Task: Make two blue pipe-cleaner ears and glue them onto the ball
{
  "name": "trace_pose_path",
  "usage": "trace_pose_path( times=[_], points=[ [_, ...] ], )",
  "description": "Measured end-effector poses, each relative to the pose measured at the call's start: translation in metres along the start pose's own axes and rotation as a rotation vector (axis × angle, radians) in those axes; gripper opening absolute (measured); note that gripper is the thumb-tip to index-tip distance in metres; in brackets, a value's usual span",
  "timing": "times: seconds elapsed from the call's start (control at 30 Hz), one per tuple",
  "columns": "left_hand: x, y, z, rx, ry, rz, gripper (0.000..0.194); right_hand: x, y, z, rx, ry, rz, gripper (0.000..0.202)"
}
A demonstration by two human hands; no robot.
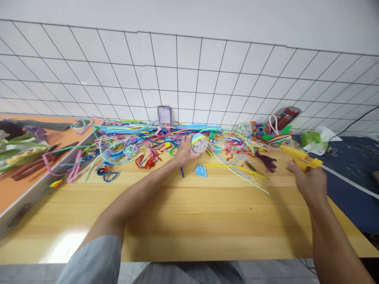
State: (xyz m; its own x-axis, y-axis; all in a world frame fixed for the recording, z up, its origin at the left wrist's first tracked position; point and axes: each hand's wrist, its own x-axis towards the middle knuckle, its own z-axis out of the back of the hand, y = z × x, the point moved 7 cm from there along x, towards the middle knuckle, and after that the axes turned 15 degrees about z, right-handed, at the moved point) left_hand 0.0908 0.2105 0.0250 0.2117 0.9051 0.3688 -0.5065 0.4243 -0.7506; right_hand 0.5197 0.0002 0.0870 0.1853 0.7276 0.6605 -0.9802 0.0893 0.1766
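1. Your left hand [185, 152] was gripping a clear ball [199, 146] by its left side; whether the ball touched the table [192, 213] you could not tell.
2. Your right hand [314, 184] was closed around the handle of a yellow glue gun [296, 154], blurred, at the table's right edge.
3. The ball, being round, showed no long axis; its yellow-and-blue band faced the table's far edge, its clear part the near edge.
4. The gun's long axis sloped slightly, its front end pointing towards the table's left and far edges; a white strip [349, 180] trailed rightward behind it.
5. Coloured stems [133, 130] crowded the far edge; a light-blue piece [200, 170] lay just nearside of the ball, pliers [251, 167] between both hands.
6. Plain wood stretched from there to the near edge, beneath your left forearm.
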Motion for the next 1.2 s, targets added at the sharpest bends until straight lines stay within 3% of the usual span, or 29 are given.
trace_pose_path(
  times=[0.1,0.27,0.33,0.4,0.6,0.8,1.2],
  points=[
    [-0.027,-0.002,0.013,0.027,-0.084,-0.030,0.096,0.001,0.057,-0.013,0.182,0.079,-0.080,0.036],
    [-0.058,0.013,0.019,-0.010,-0.061,0.033,0.104,-0.004,0.190,-0.032,0.407,0.062,0.361,0.031],
    [-0.064,0.018,0.018,-0.025,-0.064,0.047,0.105,-0.010,0.224,-0.041,0.481,0.089,0.500,0.029],
    [-0.066,0.022,0.017,-0.023,-0.063,0.050,0.107,-0.014,0.243,-0.050,0.502,0.123,0.582,0.027],
    [-0.071,0.024,0.009,-0.049,0.017,-0.011,0.116,-0.019,0.251,-0.072,0.521,0.103,0.653,0.027],
    [-0.072,0.023,0.007,-0.099,0.060,-0.059,0.109,-0.033,0.248,-0.082,0.487,0.149,0.727,0.031],
    [-0.074,0.014,0.008,-0.072,0.075,-0.120,0.107,-0.039,0.239,-0.093,0.449,0.211,0.669,0.035]
  ],
)
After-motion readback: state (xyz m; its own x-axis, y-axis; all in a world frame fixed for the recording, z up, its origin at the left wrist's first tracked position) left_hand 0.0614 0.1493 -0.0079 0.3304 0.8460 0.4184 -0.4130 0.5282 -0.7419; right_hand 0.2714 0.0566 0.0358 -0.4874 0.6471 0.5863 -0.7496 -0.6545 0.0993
